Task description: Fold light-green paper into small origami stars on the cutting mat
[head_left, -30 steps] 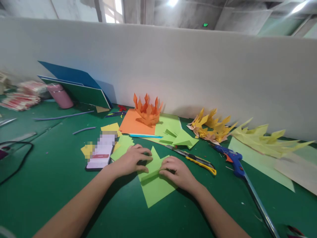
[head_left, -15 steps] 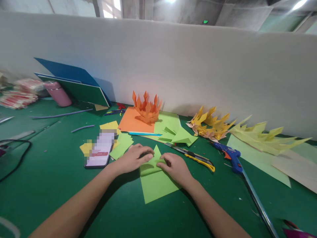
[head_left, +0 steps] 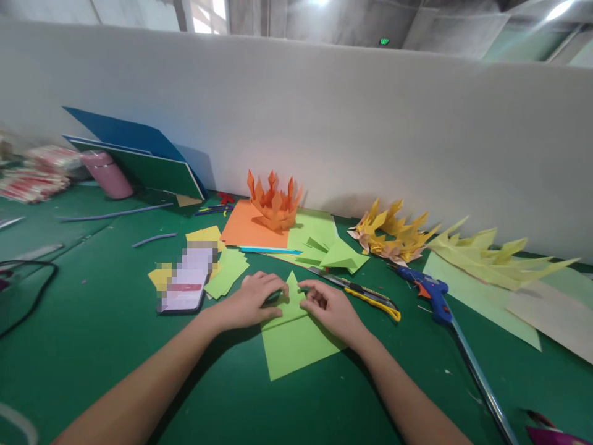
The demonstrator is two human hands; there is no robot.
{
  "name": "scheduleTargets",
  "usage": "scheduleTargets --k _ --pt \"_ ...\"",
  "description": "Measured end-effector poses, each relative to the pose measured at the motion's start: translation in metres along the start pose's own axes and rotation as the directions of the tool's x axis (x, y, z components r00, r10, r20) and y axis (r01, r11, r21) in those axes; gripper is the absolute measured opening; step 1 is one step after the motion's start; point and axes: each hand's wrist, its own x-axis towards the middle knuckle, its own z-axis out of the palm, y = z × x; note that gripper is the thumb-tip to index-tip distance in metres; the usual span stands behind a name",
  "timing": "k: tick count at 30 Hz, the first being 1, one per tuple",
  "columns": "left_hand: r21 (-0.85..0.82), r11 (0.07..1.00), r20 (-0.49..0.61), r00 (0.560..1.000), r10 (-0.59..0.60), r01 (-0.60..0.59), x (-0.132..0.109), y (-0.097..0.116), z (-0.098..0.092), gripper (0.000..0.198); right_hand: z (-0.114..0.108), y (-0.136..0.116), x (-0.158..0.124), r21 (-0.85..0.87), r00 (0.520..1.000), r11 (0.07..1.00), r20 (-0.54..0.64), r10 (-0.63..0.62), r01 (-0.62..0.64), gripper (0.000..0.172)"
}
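Observation:
A light-green sheet of paper (head_left: 303, 349) lies before me, its far part folded up into a small triangular peak between my hands. My left hand (head_left: 252, 300) curls over the left side of the folded part, thumb on the near fold and fingertips at the peak's left. On the other side my right hand (head_left: 331, 309) is bent, with thumb and index finger gripping the fold's right edge. Part of the folded layers is hidden under the fingers. A yellow-and-black utility knife (head_left: 365, 296), blade out, lies just beyond my right hand.
A phone (head_left: 188, 287) rests on yellow and green paper pieces at left. Farther back stand orange (head_left: 277, 207) and yellow (head_left: 393, 232) paper crowns. A blue glue gun (head_left: 428, 290) with a long glue stick lies at right. A pink bottle (head_left: 107, 175) leans near blue and green boards.
My left thumb has slid down toward the near fold, and its fingers have shifted toward the peak. My right hand has opened slightly, its index finger raised. The sheet stays in place.

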Motion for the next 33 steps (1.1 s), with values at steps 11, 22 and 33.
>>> scheduleTargets --k 11,22,33 --pt "0.049 0.997 0.016 0.998 0.056 -0.057 -0.001 -0.003 0.001 0.026 0.001 -0.002 0.0 -0.215 0.993 0.971 -0.026 -0.114 0.106 0.018" --pt "0.044 0.998 0.0 0.999 0.048 -0.048 -0.002 -0.003 0.001 0.026 -0.007 0.002 -0.008 -0.194 0.946 0.929 -0.017 -0.324 0.315 0.018" --pt "0.061 0.997 -0.006 0.998 0.054 -0.054 -0.002 -0.005 0.002 0.026 -0.012 0.008 -0.007 -0.213 0.908 0.884 0.047 -0.415 0.415 0.018"
